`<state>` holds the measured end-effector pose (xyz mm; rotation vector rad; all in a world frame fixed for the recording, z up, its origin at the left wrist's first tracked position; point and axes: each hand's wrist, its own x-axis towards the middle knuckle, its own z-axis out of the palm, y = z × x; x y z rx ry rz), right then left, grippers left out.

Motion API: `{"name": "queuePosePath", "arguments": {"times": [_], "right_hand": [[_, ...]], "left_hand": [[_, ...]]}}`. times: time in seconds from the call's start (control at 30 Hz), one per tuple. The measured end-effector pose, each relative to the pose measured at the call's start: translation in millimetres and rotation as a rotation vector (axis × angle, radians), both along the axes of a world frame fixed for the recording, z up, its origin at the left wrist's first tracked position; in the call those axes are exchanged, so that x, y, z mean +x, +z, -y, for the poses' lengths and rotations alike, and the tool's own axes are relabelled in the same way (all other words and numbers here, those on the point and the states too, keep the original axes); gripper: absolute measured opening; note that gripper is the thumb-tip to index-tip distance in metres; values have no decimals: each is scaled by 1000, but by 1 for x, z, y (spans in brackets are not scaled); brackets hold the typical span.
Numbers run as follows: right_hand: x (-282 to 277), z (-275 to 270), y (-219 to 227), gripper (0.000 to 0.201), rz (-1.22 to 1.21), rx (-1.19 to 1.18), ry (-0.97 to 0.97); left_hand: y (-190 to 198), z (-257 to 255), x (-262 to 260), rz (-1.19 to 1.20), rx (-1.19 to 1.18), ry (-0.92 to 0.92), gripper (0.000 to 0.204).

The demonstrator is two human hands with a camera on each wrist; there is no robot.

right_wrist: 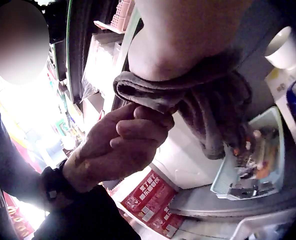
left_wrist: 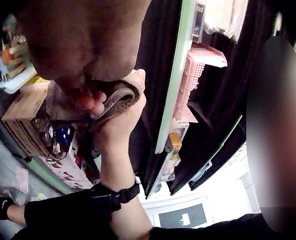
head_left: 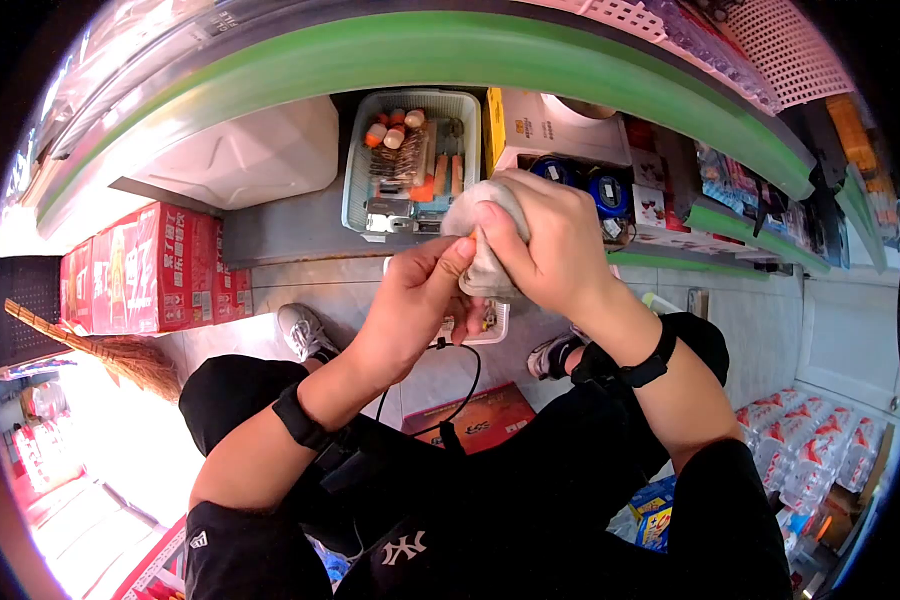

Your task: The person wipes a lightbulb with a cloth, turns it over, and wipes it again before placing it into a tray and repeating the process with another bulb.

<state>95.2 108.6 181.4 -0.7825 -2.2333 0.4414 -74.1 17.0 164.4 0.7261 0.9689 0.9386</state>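
A grey cloth (head_left: 488,262) is bunched between my two hands, in front of the low shelf. My right hand (head_left: 558,240) grips it from the right with the thumb bent over its folds. From the left, my left hand (head_left: 417,300) pinches at the cloth's near side, thumb on top. The left fingers (right_wrist: 140,132) are curled just under a fold in the right wrist view, where part of the cloth (right_wrist: 208,117) hangs down loosely. Folds and fingers hide whatever lies inside the cloth.
On the shelf stands a pale basket (head_left: 351,170) of small orange-and-white items and tools. Blue round items (head_left: 608,195) and a yellow-and-white box (head_left: 545,130) are right of it. Below my hands is a white tray (head_left: 500,330). Red cartons (head_left: 135,275) and a broom (head_left: 130,360) stand left.
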Motion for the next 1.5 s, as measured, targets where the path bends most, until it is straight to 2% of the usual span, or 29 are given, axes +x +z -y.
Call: {"name": "queuePosePath", "arguments": {"times": [0.07, 0.17, 0.27, 0.37, 0.4, 0.5, 0.67, 0.77, 0.8, 0.93, 1.03, 1.1, 1.17, 1.27, 1.33, 1.37, 1.43, 1.5], "right_hand": [[1, 0, -4, 36, 54, -83, -26], [0, 2, 3, 45, 77, -268, -63], [-1, 1, 1, 55, 47, -485, -131], [1, -4, -20, 61, 20, -762, -201], [3, -5, -24, 63, 12, -865, -220], [4, -3, -17, 64, 41, -859, -189], [2, 7, -5, 57, 31, -477, -145], [2, 7, -5, 51, -53, -269, -70], [2, 7, -5, 50, -91, -209, -44], [2, 9, 4, 50, -451, -749, 42], [-1, 8, 7, 52, -607, -1084, 29], [-2, 12, 9, 55, -619, -1156, 15], [-2, 10, 10, 57, -819, -1373, 139], [-3, 2, -3, 60, -538, -929, 128], [-4, 0, -5, 54, -335, -641, 150], [-3, -1, -5, 51, -283, -601, 169], [1, -4, -6, 46, -179, -521, 207], [0, -5, -1, 41, -245, -614, 244]], "left_hand": [[1, -2, 1, -180, 104, 57, 36], [9, -3, 0, -647, 377, 98, 26], [9, -14, -12, -1191, 1051, 92, 35], [6, -17, -15, -1250, 1191, 93, 48], [4, -16, -15, -1245, 1193, 85, 48], [4, -14, -14, -1183, 1131, 76, 44], [6, -14, -9, -874, 757, 140, 22], [14, -17, -16, -178, 85, 21, 22], [9, -15, -19, -14, 45, -15, 32], [7, -15, -33, 533, -170, -196, 42], [12, -13, -33, 634, -149, -225, 41], [16, -13, -32, 562, -133, -149, 38], [15, -15, -32, 426, -73, -90, 37], [7, -21, -34, 146, 85, -27, 39], [5, -21, -28, 75, 136, 64, 33], [4, -21, -26, 40, 162, 109, 30], [1, -19, -31, 122, 117, 68, 28], [0, -18, -31, 187, 61, 79, 27]]}}
